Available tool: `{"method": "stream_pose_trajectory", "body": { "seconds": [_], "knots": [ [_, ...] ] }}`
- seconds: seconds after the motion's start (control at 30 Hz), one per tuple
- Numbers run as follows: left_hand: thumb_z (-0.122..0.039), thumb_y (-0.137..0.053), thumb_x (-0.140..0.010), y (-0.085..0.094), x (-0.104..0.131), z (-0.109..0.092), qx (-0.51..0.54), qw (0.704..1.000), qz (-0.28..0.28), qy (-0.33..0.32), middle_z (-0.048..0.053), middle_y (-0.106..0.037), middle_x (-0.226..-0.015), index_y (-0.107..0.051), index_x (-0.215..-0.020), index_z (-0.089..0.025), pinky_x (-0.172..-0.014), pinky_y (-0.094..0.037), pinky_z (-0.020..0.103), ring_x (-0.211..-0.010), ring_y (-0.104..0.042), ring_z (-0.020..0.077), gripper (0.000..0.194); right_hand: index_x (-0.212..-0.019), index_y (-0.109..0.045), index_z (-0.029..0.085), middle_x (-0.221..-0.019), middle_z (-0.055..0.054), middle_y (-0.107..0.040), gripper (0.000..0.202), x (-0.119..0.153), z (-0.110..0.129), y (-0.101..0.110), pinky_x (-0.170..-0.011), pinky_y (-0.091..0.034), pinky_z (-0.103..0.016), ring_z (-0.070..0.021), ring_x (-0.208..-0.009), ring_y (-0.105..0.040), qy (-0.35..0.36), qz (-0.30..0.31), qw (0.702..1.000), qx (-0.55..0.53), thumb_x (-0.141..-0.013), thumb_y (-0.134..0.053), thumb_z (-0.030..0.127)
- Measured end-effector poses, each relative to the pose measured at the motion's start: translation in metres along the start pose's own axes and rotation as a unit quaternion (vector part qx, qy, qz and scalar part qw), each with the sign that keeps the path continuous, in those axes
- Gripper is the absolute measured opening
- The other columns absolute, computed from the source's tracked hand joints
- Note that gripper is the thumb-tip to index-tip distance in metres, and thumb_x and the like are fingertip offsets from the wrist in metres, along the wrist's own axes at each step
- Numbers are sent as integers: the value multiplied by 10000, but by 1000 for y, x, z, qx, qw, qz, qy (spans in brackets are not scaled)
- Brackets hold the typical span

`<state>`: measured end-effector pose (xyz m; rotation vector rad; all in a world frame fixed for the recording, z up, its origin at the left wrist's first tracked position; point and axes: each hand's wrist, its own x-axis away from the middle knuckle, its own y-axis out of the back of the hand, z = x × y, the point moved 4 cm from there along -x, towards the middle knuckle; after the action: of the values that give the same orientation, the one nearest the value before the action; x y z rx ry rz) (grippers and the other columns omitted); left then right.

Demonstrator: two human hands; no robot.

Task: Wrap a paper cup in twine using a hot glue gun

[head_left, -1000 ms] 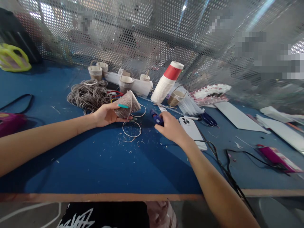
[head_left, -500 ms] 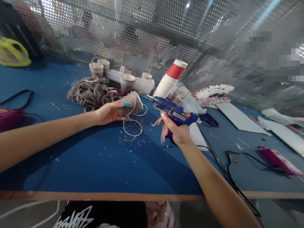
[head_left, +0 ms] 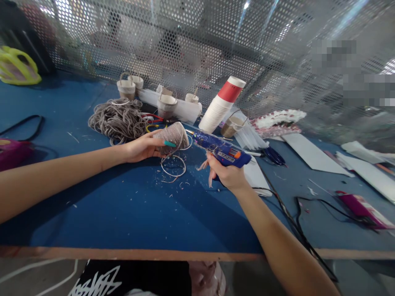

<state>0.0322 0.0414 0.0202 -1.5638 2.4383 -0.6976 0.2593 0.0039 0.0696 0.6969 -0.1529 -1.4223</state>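
My left hand (head_left: 147, 146) is wrapped round a paper cup wound with grey-brown cord (head_left: 173, 135), tilted on its side with one end toward the right. A loose strand of the cord trails down from it. My right hand (head_left: 226, 170) grips a blue hot glue gun (head_left: 220, 150), whose metal nozzle points left at the cup's near rim; I cannot tell whether it touches. White rings (head_left: 173, 176) lie on the table below the cup. Behind my left hand sits a heap of grey cord (head_left: 119, 121).
Several cord-wrapped cups (head_left: 167, 106) stand at the back, beside a leaning stack of paper cups (head_left: 220, 105). White boards (head_left: 314, 154) lie to the right. A black cable (head_left: 286, 213) runs over the front edge. A perforated metal screen (head_left: 185, 45) rises behind.
The glue gun has moved left and slightly down, bringing its nozzle close to the wrapped cup. My left hand has turned and shifted the cup slightly right and down.
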Motion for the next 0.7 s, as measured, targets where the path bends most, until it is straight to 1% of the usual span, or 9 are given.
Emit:
{"method": "stream_pose_trajectory", "body": {
  "seconds": [0.13, 0.3, 0.43, 0.63, 0.7],
  "knots": [
    [-226, -872, -534, -1, 1, -1, 5, 1000, -7, 6, 44, -705, -943, -568, -1179, -159, -800, -486, 362, -813, -635, 173, 716, -458, -487, 227, -388, 36, -479, 395, 0, -1, 1, -434, -495, -268, -107, -343, -497, 5, 15, 1000, 8, -800, -626, 368],
    [-217, -878, -514, -2, 2, -1, 8, 1000, -14, 6, 32, -699, -929, -572, -1144, -162, -777, -486, 345, -803, -632, 165, 703, -401, -457, 235, -369, 34, -472, 430, -1, 0, 1, -405, -480, -249, -105, -339, -495, 24, 26, 999, 10, -769, -632, 372],
    [-228, -870, -519, -1, 1, -1, -1, 1000, -11, 10, 29, -696, -931, -564, -1159, -169, -789, -473, 353, -810, -633, 171, 712, -396, -457, 236, -361, 38, -470, 432, -1, -1, 2, -403, -486, -248, -107, -334, -491, 14, 19, 1000, 13, -756, -646, 384],
    [-257, -850, -550, 0, 0, 0, -7, 1000, 7, 15, 31, -700, -989, -561, -1177, -185, -847, -468, 359, -866, -640, 174, 695, -390, -466, 231, -367, 39, -480, 455, 0, -6, 3, -428, -483, -236, -101, -350, -505, 37, 25, 998, 44, -798, -618, 364],
    [-251, -841, -557, 0, 0, 0, -5, 1000, 9, 16, 29, -705, -984, -560, -1184, -186, -837, -478, 347, -859, -642, 170, 690, -394, -462, 230, -366, 43, -477, 464, 0, -7, 3, -438, -487, -238, -99, -346, -503, 39, 21, 998, 48, -809, -620, 365]
  ]
}}
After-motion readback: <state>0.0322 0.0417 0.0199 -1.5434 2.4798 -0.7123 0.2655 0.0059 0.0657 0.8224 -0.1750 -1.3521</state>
